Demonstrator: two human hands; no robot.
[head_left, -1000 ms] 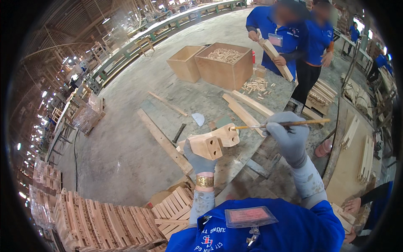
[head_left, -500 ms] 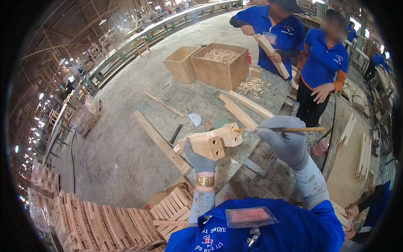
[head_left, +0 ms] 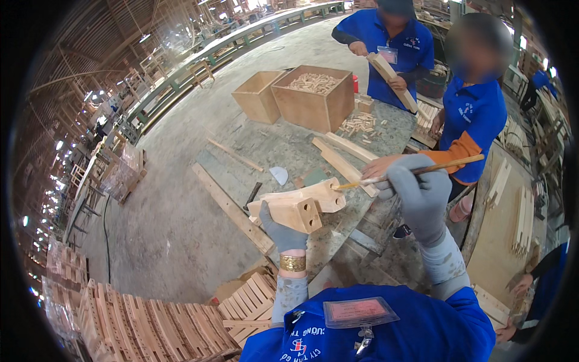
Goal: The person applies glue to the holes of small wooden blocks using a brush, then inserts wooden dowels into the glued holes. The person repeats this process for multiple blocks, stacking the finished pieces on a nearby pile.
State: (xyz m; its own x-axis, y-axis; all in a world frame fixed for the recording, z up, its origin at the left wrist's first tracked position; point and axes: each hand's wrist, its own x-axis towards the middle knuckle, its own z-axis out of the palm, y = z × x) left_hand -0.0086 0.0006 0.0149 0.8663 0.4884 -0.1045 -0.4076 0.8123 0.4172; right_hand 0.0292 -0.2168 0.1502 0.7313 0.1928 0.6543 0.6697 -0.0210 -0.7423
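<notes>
My left hand [head_left: 282, 232], in a grey glove, is closed around a wooden block [head_left: 295, 212] with two round holes in its end. A second wooden piece [head_left: 325, 194], also drilled at its end, lies right behind it. In my gloved right hand [head_left: 420, 190] is a thin brush [head_left: 440, 165] with a long wooden handle. Its tip meets the end of the second piece by a hole; whether it goes inside is too small to tell. A co-worker's hand [head_left: 386, 166] rests just behind my right hand, over wooden rails [head_left: 341, 161] on the table.
Two wooden bins [head_left: 313, 102] stand at the table's far side, one full of dowels; loose dowels [head_left: 360, 123] lie beside them. A hammer [head_left: 254, 194] and a white scraper-like piece [head_left: 278, 175] lie left. Another co-worker [head_left: 386, 57] holds a wooden piece. Slatted wood stacks [head_left: 157, 323] fill the lower left.
The co-worker on the right has leaned in and stretched an arm to the rails behind my right hand. My right hand has shifted slightly, and the brush handle tilts up more.
</notes>
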